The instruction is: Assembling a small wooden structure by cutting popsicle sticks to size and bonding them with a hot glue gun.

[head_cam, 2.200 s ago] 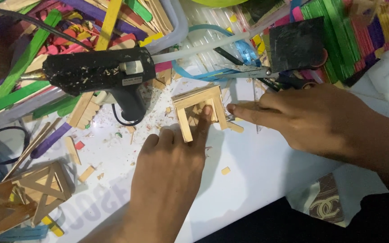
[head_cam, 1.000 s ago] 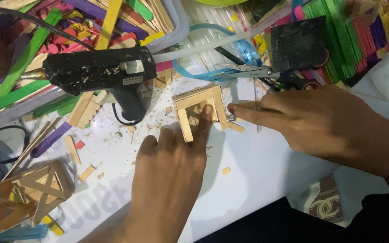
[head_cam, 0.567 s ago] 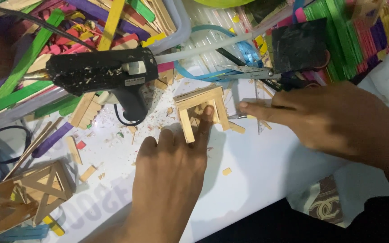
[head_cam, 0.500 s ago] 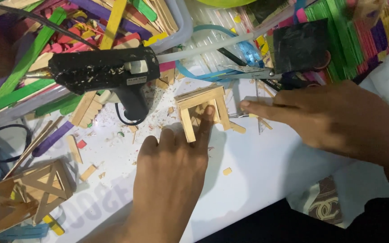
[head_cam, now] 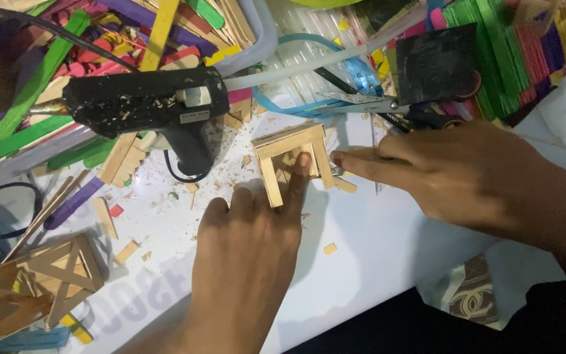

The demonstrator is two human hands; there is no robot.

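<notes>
Head cam: L hand [head_cam: 247, 252] flat on the white board [head_cam: 375, 262], fingers spread, index tip pressing inside the small wooden stick frame [head_cam: 294, 160], prob to pin it in place. Frame sits mid-board, just right of the black glue gun [head_cam: 145, 108]. R hand [head_cam: 466, 174] comes in from the right, fingers extended together, tips touching the frame's right leg; not gripping anything I can see. Scissors [head_cam: 361, 101] just behind the frame, coloured sticks [head_cam: 525, 46] piled beyond, a bigger stick structure [head_cam: 40, 282] bottom left. Wood offcuts litter the board near the frame.

small white label [head_cam: 194, 118] on black glue gun [head_cam: 145, 105], brown-white tag [head_cam: 471, 296] btm right
</notes>
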